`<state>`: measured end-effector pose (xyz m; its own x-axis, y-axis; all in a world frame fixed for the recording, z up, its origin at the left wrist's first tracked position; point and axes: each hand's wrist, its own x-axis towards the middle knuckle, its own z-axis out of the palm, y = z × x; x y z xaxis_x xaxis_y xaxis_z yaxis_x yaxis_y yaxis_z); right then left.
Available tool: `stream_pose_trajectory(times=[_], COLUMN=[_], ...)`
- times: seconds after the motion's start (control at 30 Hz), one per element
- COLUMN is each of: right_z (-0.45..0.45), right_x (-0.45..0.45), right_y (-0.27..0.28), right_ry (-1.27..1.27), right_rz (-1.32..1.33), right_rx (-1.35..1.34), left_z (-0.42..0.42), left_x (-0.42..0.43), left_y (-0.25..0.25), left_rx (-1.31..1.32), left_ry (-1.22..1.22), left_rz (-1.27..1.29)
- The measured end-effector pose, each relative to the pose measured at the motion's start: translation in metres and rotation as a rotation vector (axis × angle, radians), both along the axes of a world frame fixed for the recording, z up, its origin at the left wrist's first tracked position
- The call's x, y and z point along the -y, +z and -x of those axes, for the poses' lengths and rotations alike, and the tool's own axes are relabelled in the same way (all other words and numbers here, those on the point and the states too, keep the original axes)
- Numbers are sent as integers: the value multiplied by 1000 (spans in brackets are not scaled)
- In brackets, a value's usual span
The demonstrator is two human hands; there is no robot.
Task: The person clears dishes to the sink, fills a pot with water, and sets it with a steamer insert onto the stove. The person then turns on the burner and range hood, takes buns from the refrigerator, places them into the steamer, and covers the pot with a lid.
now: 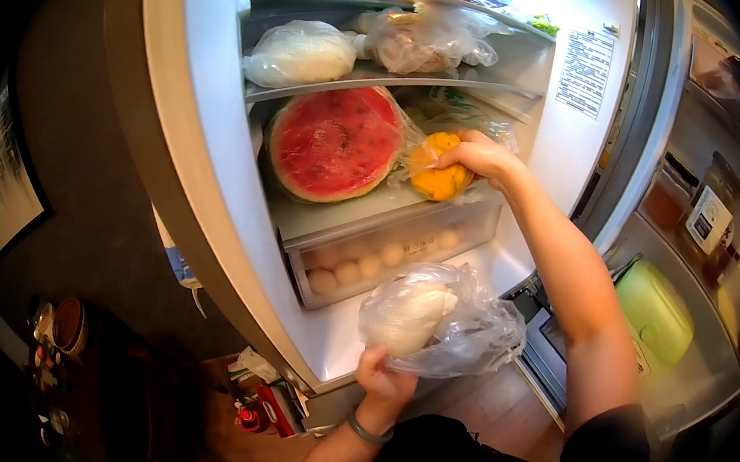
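My left hand [385, 378] is closed on the lower edge of a clear plastic bag [479, 333], held in front of the fridge's lower drawer. Inside the bag is a pale, rounded food [415, 316], whose kind I cannot make out. My right hand [482, 157] reaches into the shelf above, its fingers on a yellow-orange piece of pumpkin [440, 180] in clear wrap. Just left of the pumpkin, half a watermelon [337, 143] leans with its red cut face toward me, covered in cling film. My right fingertips are partly hidden behind the pumpkin.
Below the watermelon, a clear drawer [385, 262] holds several eggs. Bagged white food [301, 54] and another plastic bag [426, 42] lie on the shelf above. At right, the open door [693, 391] carries jars [669, 192] and a green container [655, 304].
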<state>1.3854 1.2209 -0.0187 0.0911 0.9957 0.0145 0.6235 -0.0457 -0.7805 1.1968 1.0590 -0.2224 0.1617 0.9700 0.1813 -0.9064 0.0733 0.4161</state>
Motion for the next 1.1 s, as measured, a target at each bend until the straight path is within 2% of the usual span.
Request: stream_pose_trajectory(times=[0.03,0.1,0.13,0.2,0.3,0.37,0.43,0.5,0.53,0.57,0.6,0.63,0.67,0.77,0.83,0.9,1.1], right_z=[1,3,3,4,12,16,11,-2,-8,-14,-23,-33,-34,-23,-15,-5,5], right_x=[11,31,38,55,90,109,118,129,136,144,152,159,165,184,192,194,188], right_y=[3,4,-2,-15,-35,-51,-77,-104,-115,-125,-131,-137,-139,-142,-141,-139,-152], right_ry=[-7,145,139,332,314,271,210,209,192,171,177,294,410,500,485,522,403], right_rz=[0,81,81,-83,-240,-262,-376,-420,-415,-401,-386,-370,-348,-426,-403,-290,-137], right_rx=[-5,-336,-341,-378,-437,-493,-773,-855,-1099,-1343,-1348,-1458,-1569,-1551,-1515,-1443,-1411], left_z=[1,2,1,2,7,6,10,15,17,17,14,12,10,5,4,-1,-1], left_x=[-1,-4,-5,-10,-15,-13,-21,-33,-34,-31,-26,-24,-28,-33,-31,-33,-36], left_y=[1,4,6,8,12,16,8,-2,-5,1,13,21,18,9,9,6,-1], left_rx=[63,119,128,65,58,9,266,282,303,300,75,-145,-95,-190,-194,-204,-216], left_ry=[-59,-124,-111,-85,-178,-137,-295,-384,-470,-460,-299,-134,-133,-6,-4,25,79], left_rz=[-4,-6,-14,-51,-119,-63,-66,-159,-249,-244,-76,95,92,67,64,43,100])
